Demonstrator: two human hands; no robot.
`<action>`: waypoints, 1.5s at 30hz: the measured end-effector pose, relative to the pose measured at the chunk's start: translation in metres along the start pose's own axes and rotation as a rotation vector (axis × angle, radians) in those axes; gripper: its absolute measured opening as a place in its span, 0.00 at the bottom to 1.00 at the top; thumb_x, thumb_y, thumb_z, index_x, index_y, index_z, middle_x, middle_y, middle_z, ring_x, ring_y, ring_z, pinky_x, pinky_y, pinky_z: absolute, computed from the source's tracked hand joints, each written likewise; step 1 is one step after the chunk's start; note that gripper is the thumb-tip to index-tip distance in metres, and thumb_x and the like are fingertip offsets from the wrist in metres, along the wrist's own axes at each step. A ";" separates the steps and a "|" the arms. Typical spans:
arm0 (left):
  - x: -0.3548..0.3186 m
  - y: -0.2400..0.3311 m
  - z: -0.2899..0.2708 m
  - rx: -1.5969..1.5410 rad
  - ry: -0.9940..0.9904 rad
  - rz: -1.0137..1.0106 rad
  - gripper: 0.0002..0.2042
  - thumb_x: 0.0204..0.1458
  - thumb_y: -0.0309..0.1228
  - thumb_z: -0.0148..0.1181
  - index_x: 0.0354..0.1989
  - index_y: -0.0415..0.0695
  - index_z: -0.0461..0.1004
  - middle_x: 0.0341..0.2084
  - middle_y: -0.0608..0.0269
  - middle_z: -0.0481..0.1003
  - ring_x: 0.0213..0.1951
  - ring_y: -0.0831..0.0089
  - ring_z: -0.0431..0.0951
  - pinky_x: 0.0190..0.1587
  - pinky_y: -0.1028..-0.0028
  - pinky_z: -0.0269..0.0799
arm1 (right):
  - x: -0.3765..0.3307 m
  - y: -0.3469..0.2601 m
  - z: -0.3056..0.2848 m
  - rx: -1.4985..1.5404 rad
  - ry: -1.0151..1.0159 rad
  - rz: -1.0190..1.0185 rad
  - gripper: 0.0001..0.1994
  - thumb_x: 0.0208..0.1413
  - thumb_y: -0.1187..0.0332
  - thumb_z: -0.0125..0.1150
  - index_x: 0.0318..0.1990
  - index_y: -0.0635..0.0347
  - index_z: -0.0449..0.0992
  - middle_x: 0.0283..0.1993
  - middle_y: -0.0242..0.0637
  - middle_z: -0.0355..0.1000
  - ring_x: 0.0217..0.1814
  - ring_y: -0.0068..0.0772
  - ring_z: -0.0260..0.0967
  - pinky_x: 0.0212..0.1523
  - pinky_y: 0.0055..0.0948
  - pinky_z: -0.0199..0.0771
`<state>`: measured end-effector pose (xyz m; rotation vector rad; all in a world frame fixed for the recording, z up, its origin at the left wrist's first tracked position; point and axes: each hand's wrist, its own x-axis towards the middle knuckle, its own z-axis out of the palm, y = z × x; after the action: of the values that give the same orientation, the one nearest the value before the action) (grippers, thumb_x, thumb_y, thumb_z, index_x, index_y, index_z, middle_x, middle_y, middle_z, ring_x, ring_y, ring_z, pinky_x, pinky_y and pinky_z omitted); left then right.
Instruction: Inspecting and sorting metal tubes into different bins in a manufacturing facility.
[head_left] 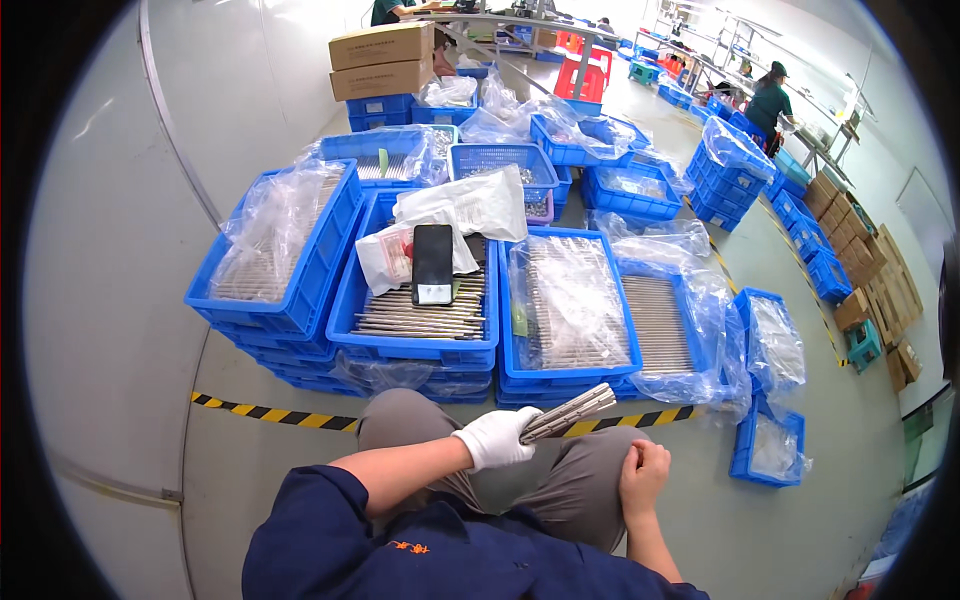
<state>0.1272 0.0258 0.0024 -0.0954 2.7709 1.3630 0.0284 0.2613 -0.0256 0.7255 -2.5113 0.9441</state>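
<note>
My left hand (pixel 497 440), in a white glove, is closed round a bundle of metal rods (pixel 570 412). The rods lie together at a slant above my lap, their free ends pointing up and to the right. My bare right hand (pixel 645 472) rests against my right knee with its fingers curled in, and no object shows in it. Ahead of my knees, a blue crate (pixel 345 330) holds many similar long rods (pixel 425 318). A black phone (pixel 433 262) and white plastic bags (pixel 470 205) lie on top of these rods.
Stacked blue crates with plastic-wrapped rods stand left (pixel 275 310) and right (pixel 572 375). Black-and-yellow tape (pixel 290 415) marks the floor before my knees. Cardboard boxes (pixel 382 62) sit on crates at the back left. At the far right, a person (pixel 768 105) stands beside workbenches.
</note>
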 end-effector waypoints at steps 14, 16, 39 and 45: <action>0.002 -0.033 -0.010 -0.122 -0.026 -0.076 0.19 0.39 0.33 0.53 0.42 0.42 0.64 0.28 0.48 0.71 0.33 0.55 0.72 0.36 0.67 0.67 | 0.033 -0.005 0.016 -0.127 -0.171 -0.012 0.03 0.42 0.75 0.51 0.27 0.60 0.69 0.23 0.38 0.60 0.27 0.38 0.57 0.29 0.34 0.58; 0.005 -0.035 -0.010 -0.130 -0.060 -0.072 0.20 0.39 0.34 0.52 0.43 0.43 0.63 0.29 0.47 0.71 0.33 0.54 0.72 0.36 0.66 0.67 | 0.041 -0.005 0.024 -0.111 -0.212 -0.015 0.03 0.42 0.75 0.51 0.27 0.60 0.69 0.22 0.37 0.60 0.27 0.38 0.57 0.29 0.33 0.57; 0.068 -0.023 -0.030 -0.469 -0.318 -0.363 0.24 0.37 0.35 0.53 0.47 0.46 0.60 0.26 0.47 0.71 0.31 0.52 0.72 0.35 0.63 0.67 | 0.112 0.013 0.056 -0.048 -0.877 0.198 0.03 0.39 0.74 0.51 0.24 0.61 0.68 0.23 0.41 0.63 0.30 0.43 0.58 0.32 0.37 0.59; 0.033 0.056 -0.087 -0.542 -0.058 -0.750 0.24 0.39 0.36 0.53 0.47 0.42 0.59 0.30 0.47 0.71 0.34 0.55 0.72 0.37 0.66 0.67 | 0.105 -0.012 0.031 -0.168 -0.939 0.131 0.02 0.40 0.72 0.52 0.25 0.58 0.69 0.26 0.42 0.65 0.31 0.44 0.60 0.35 0.37 0.61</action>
<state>0.0877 -0.0098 0.0971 -0.9682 1.8867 1.7342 -0.0537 0.1969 0.0096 1.1518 -3.4139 0.4483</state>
